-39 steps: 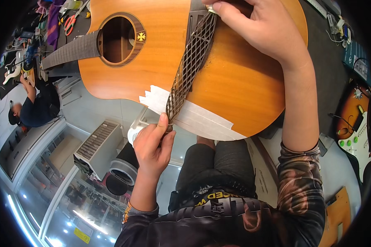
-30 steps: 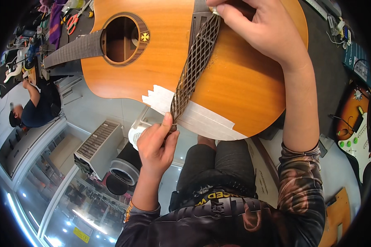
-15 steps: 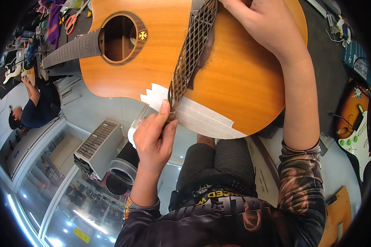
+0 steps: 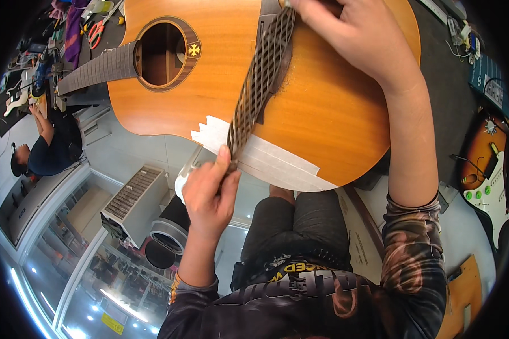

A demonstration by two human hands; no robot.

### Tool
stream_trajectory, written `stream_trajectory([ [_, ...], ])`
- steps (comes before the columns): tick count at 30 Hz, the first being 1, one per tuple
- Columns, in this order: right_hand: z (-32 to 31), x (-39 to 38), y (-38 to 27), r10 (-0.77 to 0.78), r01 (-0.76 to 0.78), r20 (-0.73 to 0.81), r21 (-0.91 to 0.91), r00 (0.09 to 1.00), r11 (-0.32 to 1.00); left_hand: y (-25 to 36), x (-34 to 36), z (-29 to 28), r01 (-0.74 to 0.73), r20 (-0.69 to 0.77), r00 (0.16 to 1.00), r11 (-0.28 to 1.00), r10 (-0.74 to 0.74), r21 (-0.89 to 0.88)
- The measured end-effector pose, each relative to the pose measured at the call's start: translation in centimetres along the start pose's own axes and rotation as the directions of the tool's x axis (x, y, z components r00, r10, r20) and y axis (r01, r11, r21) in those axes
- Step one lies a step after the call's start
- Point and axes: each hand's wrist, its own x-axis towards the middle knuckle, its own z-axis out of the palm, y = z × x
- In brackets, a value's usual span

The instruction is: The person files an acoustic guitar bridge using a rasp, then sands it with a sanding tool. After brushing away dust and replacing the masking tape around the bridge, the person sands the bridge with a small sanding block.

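An unstrung acoustic guitar (image 4: 164,113) with an orange-brown top lies face up before me. A long dark rasp with an open diamond lattice (image 4: 262,74) slants across its dark bridge (image 4: 281,76). My left hand (image 4: 210,189) pinches the rasp's near end between thumb and fingers, at the guitar's near edge. At the far end, my right hand (image 4: 350,39) is closed on the rasp, its fingertips partly cut off by the upper edge. White masking tape (image 4: 277,161) covers the guitar's near edge beneath the rasp. Fine dust is scattered on the top beside the bridge.
Orange-handled scissors (image 4: 96,35) and assorted tools lie at the far left. Another person (image 4: 54,148) works at a bench on the left. A sunburst electric guitar (image 4: 483,186) stands at the right. A white boxy unit (image 4: 134,195) stands on the floor left of my legs.
The rasp has shifted slightly left and toward me across the bridge. Both my hands have moved a little with it and keep their hold.
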Motion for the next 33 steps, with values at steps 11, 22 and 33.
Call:
stream_trajectory([
  [11,1.8,0.0,0.4,0.136,-0.140,-0.215,-0.005,0.967,0.990,0.1,1.2,0.2,0.023,-0.014,1.000,1.000,-0.023,0.007],
  [22,0.5,0.0,0.4,0.125,-0.127,-0.105,-0.017,0.987,0.992,0.3,0.9,0.4,-0.028,-0.034,0.999,0.999,0.027,-0.015],
  [33,0.7,-0.2,2.0,0.020,-0.018,-0.057,0.027,0.998,0.999,1.0,-1.1,-0.2,0.091,0.057,0.994,0.996,-0.090,-0.016],
])
